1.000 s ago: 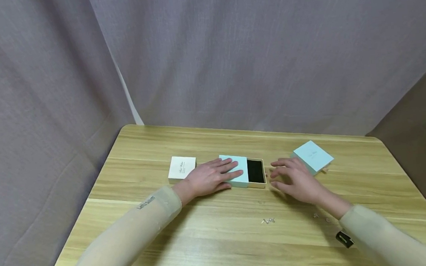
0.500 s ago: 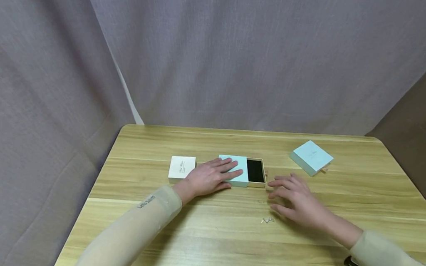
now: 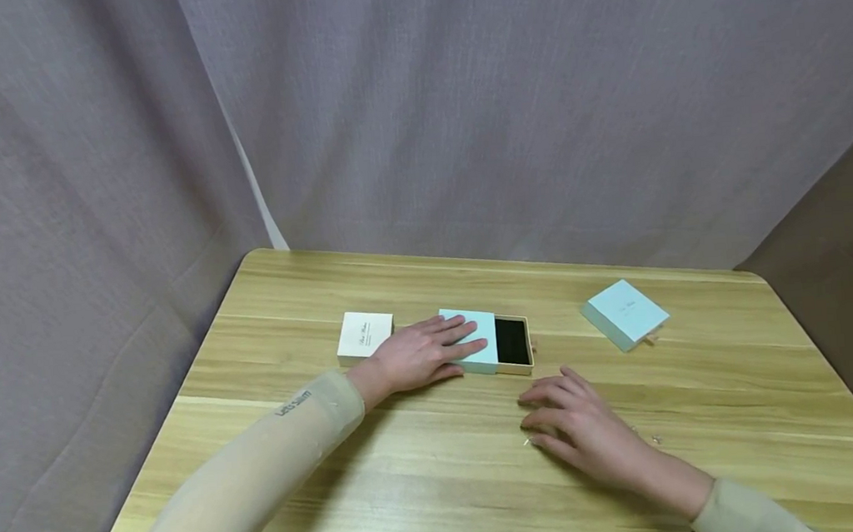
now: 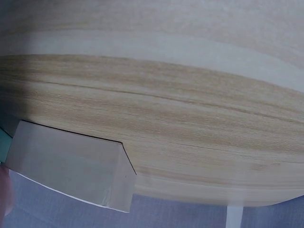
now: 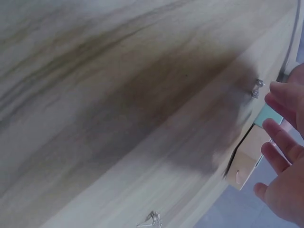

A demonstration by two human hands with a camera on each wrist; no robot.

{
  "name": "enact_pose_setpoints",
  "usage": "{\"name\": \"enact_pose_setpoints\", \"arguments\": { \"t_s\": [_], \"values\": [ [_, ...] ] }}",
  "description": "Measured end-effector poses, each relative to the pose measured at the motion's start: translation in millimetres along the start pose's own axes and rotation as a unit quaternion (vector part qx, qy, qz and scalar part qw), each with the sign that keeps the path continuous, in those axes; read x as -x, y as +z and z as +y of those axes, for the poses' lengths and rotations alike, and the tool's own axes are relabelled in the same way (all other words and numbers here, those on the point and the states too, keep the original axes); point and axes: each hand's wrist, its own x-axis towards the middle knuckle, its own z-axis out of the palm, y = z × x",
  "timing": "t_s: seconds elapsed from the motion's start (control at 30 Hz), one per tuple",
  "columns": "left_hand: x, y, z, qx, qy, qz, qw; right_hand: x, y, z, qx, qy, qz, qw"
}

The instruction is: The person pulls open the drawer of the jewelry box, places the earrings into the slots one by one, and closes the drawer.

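Observation:
My left hand point(image 3: 422, 356) rests flat, fingers spread, on top of a light blue drawer box point(image 3: 482, 326). The box's drawer point(image 3: 513, 342), lined in black, stands partly pulled out to the right. Over the table in front of it, my right hand point(image 3: 586, 430) hovers with loosely bent fingers and nothing visibly held. Close to its thumb and fingertips lie small silvery pieces of jewelry point(image 5: 257, 89), apparently earrings. Another small silvery piece point(image 5: 152, 220) lies at the bottom of the right wrist view. The left wrist view barely catches the left hand at its edge.
A white box point(image 3: 365, 335) with printed lettering stands just left of the left hand. A second light blue box point(image 3: 627, 313), closed and turned at an angle, sits back right. Tiny jewelry point(image 3: 656, 439) lies behind the right wrist. Curtains point(image 3: 415, 116) surround the table's far side.
My right hand has moved down from near the drawer's open end, toward the small jewelry on the table, and now covers most of it. The left hand stays on the box.

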Motion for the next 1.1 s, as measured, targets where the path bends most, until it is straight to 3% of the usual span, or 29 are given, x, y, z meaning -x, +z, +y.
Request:
{"name": "enact_pose_setpoints", "arguments": {
  "t_s": [0.23, 1.1],
  "values": [
    [-0.2, -1.5, 0.4, 0.001, -0.001, -0.004, 1.0, -1, 7.9, 2, -0.01, -0.034, 0.003, 0.999],
    [-0.4, -0.3, 0.6, 0.009, -0.007, -0.007, 0.9999, -7, 19.5, 2, -0.006, -0.064, 0.03, 0.997]
  ]
}}
